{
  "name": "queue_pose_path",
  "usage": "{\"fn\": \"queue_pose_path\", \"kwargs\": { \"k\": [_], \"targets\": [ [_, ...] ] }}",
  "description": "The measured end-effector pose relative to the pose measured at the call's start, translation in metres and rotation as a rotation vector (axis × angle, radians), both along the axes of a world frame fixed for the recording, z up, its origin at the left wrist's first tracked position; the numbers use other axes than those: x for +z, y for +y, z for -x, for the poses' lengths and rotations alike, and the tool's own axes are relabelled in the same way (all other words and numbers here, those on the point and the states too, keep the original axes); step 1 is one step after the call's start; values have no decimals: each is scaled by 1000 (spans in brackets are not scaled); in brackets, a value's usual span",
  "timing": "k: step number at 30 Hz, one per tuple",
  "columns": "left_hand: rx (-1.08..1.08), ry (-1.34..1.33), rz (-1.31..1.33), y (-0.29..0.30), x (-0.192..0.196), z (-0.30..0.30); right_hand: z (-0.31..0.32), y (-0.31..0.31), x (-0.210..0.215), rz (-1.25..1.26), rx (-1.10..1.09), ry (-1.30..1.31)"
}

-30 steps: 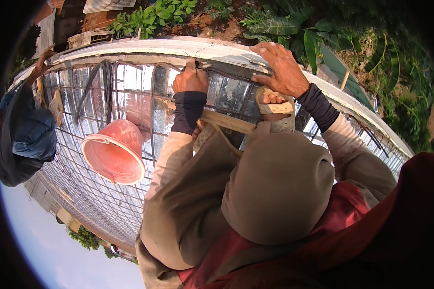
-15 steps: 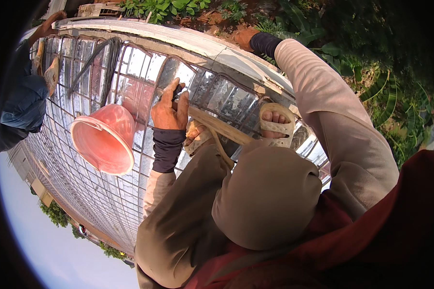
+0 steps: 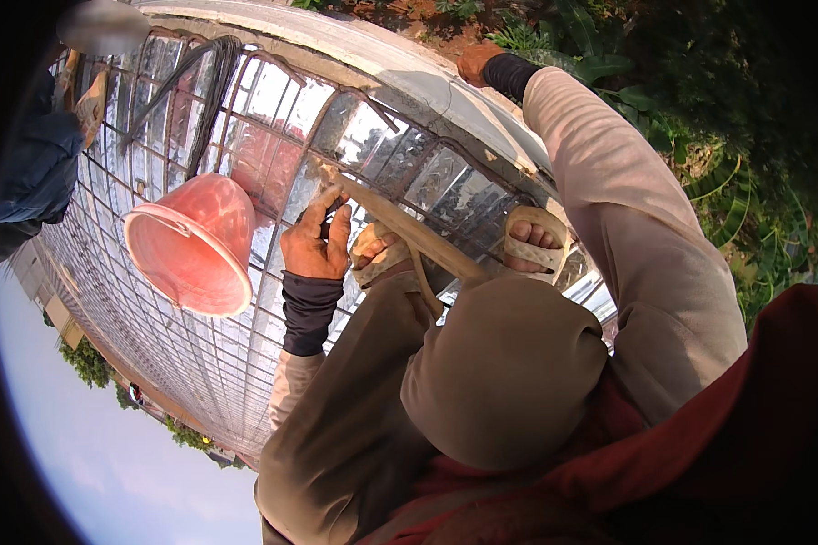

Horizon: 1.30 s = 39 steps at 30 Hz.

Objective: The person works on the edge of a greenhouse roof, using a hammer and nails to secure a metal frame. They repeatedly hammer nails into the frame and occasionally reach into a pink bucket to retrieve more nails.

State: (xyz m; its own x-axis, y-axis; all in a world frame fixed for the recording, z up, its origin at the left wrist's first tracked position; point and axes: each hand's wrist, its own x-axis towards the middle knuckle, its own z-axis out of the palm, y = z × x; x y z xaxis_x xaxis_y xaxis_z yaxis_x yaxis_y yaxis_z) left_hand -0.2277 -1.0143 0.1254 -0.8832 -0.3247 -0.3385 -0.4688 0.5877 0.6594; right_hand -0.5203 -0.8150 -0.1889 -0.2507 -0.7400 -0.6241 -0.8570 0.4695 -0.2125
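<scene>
My left hand (image 3: 314,250), in a dark wrist cover, is over the steel bar mesh (image 3: 273,118). Its thumb and index finger curve around something small and dark that I cannot make out. Just beyond the fingertips is the end of a long, pale wooden handle (image 3: 413,232), which slants down toward my knee. At the far right, my right hand (image 3: 477,64) reaches to the outer side of the concrete edge (image 3: 400,68); its fingers are too hidden to read. A pink bucket (image 3: 195,245) lies tipped on the mesh, left of my left hand, its mouth facing me.
My sandalled feet (image 3: 533,241) stand on the mesh above shiny sheeting. A bundle of dark wire (image 3: 214,104) lies beyond the bucket. At the far left a co-worker's leg (image 3: 41,168) shows, beneath a blurred grey round thing (image 3: 104,27). Plants (image 3: 732,195) grow beyond the concrete edge.
The wooden handle has shifted up and left, its end now beyond my left fingertips. My left hand's fingers are more bent. The blurred grey thing has appeared where the co-worker's arm was.
</scene>
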Motion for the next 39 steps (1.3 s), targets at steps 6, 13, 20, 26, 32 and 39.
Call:
{"fn": "queue_pose_path", "kwargs": {
  "k": [6, 13, 20, 26, 32, 39],
  "targets": [
    [62, 20, 25, -13, -6, -10, 6, 8, 45, 458, 267, 135],
    [-98, -77, 10, 2, 1, 18, -4, 33, -7, 250, -39, -42],
    [-56, 25, 93, 7, -1, 1, -17, 68, 90, 442, -447, 12],
    [-153, 73, -30, 12, 20, 20, 5, 140, 223, 758, -729, 78],
    [-51, 295, -203, -1, 136, 76, -25, 128, 362, 1010, -888, 0],
    [-398, 812, -151, 24, 234, 168, -32, 54, 497, 1247, -700, 116]
  ]
}}
